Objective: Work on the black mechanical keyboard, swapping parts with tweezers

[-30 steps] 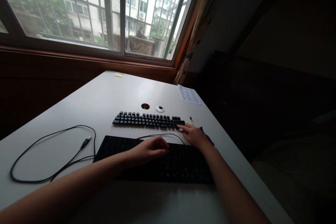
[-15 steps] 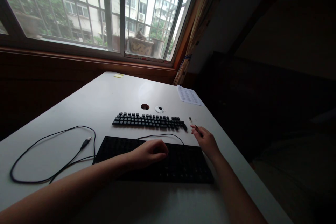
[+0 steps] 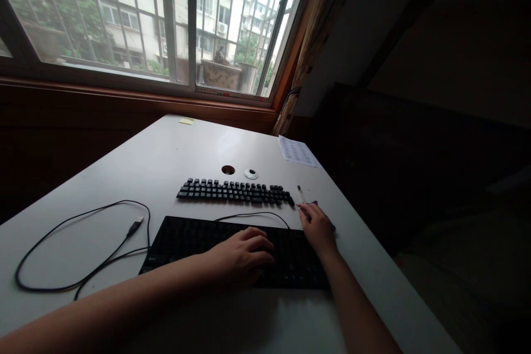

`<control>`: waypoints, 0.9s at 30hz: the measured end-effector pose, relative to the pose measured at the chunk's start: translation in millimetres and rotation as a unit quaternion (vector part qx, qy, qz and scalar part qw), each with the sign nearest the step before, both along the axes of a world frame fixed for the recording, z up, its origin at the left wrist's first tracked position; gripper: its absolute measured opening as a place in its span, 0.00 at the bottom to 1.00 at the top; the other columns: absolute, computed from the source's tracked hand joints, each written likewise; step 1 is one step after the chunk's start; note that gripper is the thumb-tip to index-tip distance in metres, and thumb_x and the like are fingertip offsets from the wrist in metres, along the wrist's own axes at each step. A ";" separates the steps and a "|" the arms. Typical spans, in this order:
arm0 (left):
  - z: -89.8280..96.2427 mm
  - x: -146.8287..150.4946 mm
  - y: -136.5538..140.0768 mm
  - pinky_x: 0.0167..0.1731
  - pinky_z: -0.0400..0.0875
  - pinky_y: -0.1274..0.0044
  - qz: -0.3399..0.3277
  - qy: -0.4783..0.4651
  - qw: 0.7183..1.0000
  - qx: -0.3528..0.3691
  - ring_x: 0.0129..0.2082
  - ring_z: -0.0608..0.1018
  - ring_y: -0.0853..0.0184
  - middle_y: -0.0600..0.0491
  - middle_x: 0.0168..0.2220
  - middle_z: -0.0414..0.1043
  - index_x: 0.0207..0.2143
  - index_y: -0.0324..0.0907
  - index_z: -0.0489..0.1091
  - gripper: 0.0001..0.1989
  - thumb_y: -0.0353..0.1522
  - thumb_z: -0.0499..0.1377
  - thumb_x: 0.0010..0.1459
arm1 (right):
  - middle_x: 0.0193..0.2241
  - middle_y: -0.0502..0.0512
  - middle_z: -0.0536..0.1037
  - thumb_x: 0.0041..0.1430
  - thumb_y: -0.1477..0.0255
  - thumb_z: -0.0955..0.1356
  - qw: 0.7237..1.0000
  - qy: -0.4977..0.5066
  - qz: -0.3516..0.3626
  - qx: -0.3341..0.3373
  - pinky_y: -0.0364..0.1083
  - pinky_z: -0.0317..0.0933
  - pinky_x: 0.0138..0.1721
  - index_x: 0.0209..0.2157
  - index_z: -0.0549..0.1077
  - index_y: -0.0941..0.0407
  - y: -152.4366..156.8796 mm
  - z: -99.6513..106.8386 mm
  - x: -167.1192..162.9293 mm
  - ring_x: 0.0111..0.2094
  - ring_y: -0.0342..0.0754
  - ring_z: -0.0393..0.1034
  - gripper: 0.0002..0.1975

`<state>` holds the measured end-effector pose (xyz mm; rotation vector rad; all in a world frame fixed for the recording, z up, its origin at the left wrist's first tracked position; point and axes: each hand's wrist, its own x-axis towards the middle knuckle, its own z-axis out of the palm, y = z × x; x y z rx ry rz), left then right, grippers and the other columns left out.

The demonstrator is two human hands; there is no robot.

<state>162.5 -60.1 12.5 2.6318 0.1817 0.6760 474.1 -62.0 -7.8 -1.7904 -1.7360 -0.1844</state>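
Observation:
A black keyboard (image 3: 182, 232) lies on the white desk, and its middle is covered by my left hand (image 3: 246, 251). The fingers of that hand are stretched forward and slightly apart, with nothing seen in them. At the keyboard's upper right corner, my right hand (image 3: 318, 227) is closed with bent fingers around a slim dark tool (image 3: 306, 213), mostly hidden. Just beyond its fingertips lies a thin pale stick with a dark tip, like a small brush (image 3: 300, 192). Something purple shows behind the knuckles. Rows of loose black keycaps (image 3: 236, 192) stand beyond the keyboard.
A black cable (image 3: 50, 289) loops on the left, ending in a USB plug (image 3: 135, 227). Behind the keycaps are a round desk hole (image 3: 228, 170) and its cover ring (image 3: 251, 174). Printed paper (image 3: 298, 151) lies at the right edge, a yellow note (image 3: 186, 120) at the far edge.
My left hand has uncurled, its fingers now stretched over the keyboard. My right hand has shifted slightly left and lower, turning palm-down, with the dark tool less visible.

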 end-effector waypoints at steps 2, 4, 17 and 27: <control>-3.6 0.2 -1.2 0.65 0.53 0.61 -0.001 0.013 1.000 0.023 0.66 0.59 0.51 0.46 0.61 0.65 0.57 0.44 0.68 0.22 0.32 0.61 0.60 | 0.41 0.59 0.78 0.62 0.73 0.62 1.000 -0.006 0.003 -0.003 0.54 0.65 0.50 0.45 0.77 0.54 -2.1 -1.6 -0.7 0.45 0.56 0.73 0.15; -7.0 -0.5 -2.3 0.67 0.46 0.58 0.002 0.034 0.999 0.033 0.68 0.55 0.50 0.45 0.65 0.60 0.62 0.45 0.64 0.26 0.37 0.60 0.62 | 0.42 0.60 0.78 0.61 0.73 0.62 1.000 -0.012 0.004 -0.004 0.54 0.65 0.50 0.45 0.76 0.54 -3.3 -2.3 -0.8 0.45 0.56 0.73 0.15; -2.2 -24.3 -13.9 0.68 0.42 0.56 -0.015 0.107 0.993 0.056 0.70 0.52 0.50 0.39 0.69 0.48 0.70 0.40 0.44 0.39 0.41 0.58 0.64 | 0.40 0.59 0.78 0.60 0.75 0.62 0.998 -0.040 0.041 -0.010 0.53 0.67 0.48 0.44 0.76 0.54 -5.0 -1.8 -3.9 0.42 0.56 0.74 0.14; 23.8 -141.6 -24.4 0.63 0.62 0.63 0.083 0.135 0.984 0.084 0.63 0.67 0.56 0.47 0.64 0.62 0.68 0.44 0.53 0.32 0.30 0.57 0.64 | 0.40 0.59 0.79 0.58 0.74 0.62 0.997 -0.044 0.064 0.006 0.53 0.67 0.48 0.43 0.77 0.56 -2.7 -5.7 -0.5 0.43 0.56 0.75 0.15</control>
